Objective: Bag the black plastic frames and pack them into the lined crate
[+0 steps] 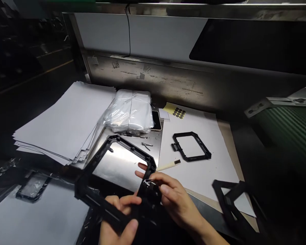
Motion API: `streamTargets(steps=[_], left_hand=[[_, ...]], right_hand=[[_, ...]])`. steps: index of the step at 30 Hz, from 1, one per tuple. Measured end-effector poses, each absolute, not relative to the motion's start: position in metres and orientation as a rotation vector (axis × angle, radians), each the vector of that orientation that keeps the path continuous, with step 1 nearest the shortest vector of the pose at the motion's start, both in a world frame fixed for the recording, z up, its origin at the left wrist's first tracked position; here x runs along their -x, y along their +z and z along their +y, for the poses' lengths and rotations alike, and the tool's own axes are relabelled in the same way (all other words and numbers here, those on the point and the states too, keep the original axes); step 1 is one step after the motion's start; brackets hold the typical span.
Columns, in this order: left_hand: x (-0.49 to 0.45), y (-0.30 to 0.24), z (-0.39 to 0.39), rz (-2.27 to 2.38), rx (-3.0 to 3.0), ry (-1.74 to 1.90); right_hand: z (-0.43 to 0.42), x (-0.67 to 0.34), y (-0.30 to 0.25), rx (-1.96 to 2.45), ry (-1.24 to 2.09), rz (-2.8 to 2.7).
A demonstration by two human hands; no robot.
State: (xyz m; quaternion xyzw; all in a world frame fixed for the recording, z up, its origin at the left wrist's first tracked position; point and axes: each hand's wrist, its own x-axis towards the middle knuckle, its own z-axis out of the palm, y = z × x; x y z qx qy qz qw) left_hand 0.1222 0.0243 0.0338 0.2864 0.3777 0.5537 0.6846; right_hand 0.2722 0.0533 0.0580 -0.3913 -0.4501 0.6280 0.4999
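My left hand (117, 217) is closed around the lower bar of a black eight-cornered plastic frame (133, 147), with the thumb in front and a finger across the bar. The frame is held tilted above the bench, and screw holes show along its upper rim. At its right side my right hand (174, 195) is closed in a pinch, two fingers reaching behind the bar. By those fingertips a small shiny piece (146, 183) shows against the frame. Whether the right fingers grip that piece or the frame itself, I cannot tell.
A second black frame (191, 158) lies on white paper, near a cream-handled tool (168, 165) and sticker sheet (179, 113). More black frames (228, 197) rest at the right. A paper stack (66, 119), wrapped bundle (132, 110), phone (156, 120) and pen (134, 135) stand behind.
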Motion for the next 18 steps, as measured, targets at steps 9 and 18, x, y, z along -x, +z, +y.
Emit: streamTargets(steps=[9,18], left_hand=[[-0.085,0.017,0.051,0.588,-0.449,0.717],[-0.054,0.052,0.058,0.597,-0.705,0.411]], right_hand=[[0.087,-0.310,0.083,0.776,1.842,-1.578],[0.105,-0.309,0.108,0.799,1.637,-2.184]])
